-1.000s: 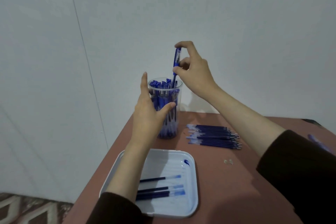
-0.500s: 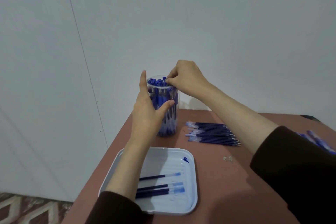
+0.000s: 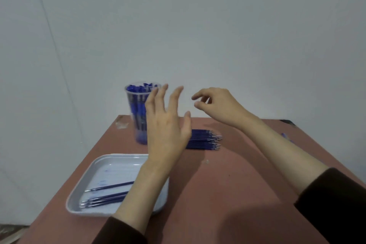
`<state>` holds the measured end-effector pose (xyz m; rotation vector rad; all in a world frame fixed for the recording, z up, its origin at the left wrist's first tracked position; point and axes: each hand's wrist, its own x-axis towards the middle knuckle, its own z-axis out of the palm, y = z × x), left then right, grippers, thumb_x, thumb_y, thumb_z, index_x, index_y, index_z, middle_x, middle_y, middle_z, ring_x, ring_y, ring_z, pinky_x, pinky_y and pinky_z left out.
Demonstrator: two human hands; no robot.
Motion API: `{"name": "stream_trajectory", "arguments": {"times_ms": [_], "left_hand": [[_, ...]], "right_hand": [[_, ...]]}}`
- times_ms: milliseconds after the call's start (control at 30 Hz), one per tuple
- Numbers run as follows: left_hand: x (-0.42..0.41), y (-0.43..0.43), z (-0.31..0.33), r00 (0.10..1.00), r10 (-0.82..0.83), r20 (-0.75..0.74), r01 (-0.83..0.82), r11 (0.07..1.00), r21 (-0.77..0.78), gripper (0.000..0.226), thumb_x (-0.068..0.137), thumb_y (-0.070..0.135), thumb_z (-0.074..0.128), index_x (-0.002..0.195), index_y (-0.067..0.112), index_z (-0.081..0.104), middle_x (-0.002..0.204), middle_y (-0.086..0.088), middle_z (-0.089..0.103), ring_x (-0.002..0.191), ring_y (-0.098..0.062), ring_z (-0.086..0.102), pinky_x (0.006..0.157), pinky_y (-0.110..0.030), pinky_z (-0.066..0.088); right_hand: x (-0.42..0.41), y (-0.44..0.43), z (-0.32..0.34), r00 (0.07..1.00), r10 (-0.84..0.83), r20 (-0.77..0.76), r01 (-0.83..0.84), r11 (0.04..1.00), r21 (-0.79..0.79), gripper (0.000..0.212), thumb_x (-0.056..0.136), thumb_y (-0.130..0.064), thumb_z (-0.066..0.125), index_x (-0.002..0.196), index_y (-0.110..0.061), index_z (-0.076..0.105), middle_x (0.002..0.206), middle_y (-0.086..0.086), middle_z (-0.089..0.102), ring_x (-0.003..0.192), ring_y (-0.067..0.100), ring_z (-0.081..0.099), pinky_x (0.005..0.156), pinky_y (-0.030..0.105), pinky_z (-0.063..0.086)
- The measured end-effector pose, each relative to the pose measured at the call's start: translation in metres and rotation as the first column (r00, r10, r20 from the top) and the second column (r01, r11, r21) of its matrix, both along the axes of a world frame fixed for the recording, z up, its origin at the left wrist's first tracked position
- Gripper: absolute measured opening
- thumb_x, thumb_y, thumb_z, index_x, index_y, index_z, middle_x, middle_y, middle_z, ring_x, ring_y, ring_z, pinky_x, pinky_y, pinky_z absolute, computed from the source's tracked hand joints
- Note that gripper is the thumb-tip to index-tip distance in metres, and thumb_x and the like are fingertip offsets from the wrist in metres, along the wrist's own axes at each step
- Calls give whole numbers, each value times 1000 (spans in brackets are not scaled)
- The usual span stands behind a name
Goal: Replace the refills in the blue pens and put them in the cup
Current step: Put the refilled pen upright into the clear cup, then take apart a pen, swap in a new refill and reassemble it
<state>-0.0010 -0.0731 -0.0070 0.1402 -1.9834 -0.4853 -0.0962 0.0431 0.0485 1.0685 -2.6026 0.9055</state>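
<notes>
Left hand (image 3: 167,130) and right hand (image 3: 219,105) raised, both empty, right of the cup (image 3: 136,109).
The left hand stands upright just right of the cup, back to the camera, fingers (image 3: 175,99) straight and spread. The right hand hovers farther right, palm down, fingers loosely curled, thumb near forefinger. Dark sleeves (image 3: 336,204) cover both forearms' near ends.

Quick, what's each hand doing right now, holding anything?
Left hand: open, fingers spread, holding nothing.
Right hand: open, fingers loosely curled, holding nothing.
</notes>
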Motion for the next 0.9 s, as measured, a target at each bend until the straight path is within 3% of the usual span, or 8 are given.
{"name": "stream_trajectory", "arguments": {"times_ms": [100,200,333,467,633,767,900], "left_hand": [[-14,33,-13,989,-97,111,103,994,-45,46,81,30,48,124,17,55,137,-13,46,131,-28,24,105,-43,31],[-24,61,-26,957,-211,201,217,976,-9,41,82,23,55,123,19,57,138,-10,45,133,-26,22,107,-40,30],[-32,81,-36,922,-314,225,332,942,-47,37,83,20,55,120,20,59,134,-7,48,132,-23,25,106,-29,24],[-34,82,-39,924,-308,225,336,936,-101,34,85,23,52,117,22,60,130,-6,52,131,-25,29,105,-21,18],[-33,78,-41,920,-307,243,335,939,-81,42,84,34,40,119,22,59,129,-4,53,130,-23,29,103,-24,22],[-32,77,-42,921,-309,236,333,940,-67,43,83,35,41,120,22,60,127,-4,54,128,-23,30,103,-24,23],[-30,77,-42,920,-305,246,332,940,-77,39,85,29,46,120,21,60,128,-3,54,128,-24,31,102,-25,24]], "right_hand": [[-10,46,-10,988,-151,31,146,982,120,26,91,-25,57,115,-23,66,103,-1,64,92,15,57,89,35,47],[-20,92,-17,953,-294,69,270,932,243,23,88,-25,59,110,-25,67,108,-1,62,102,19,57,91,36,47],[-28,143,-28,890,-436,131,362,853,375,22,87,-22,61,108,-21,67,100,-2,58,95,19,56,79,28,44],[-39,178,-40,783,-607,134,516,754,406,23,83,-13,55,103,-11,68,100,4,66,92,24,62,77,32,49],[-45,190,-49,737,-616,279,506,776,376,17,89,-15,57,98,-1,58,90,15,62,75,28,58,70,35,49],[-46,190,-49,702,-624,343,522,779,348,14,89,-15,57,97,-3,56,88,15,61,72,28,59,59,28,44],[-45,189,-48,657,-652,379,540,757,368,13,84,-9,60,77,-5,51,73,11,55,60,23,55,47,25,40]]}}
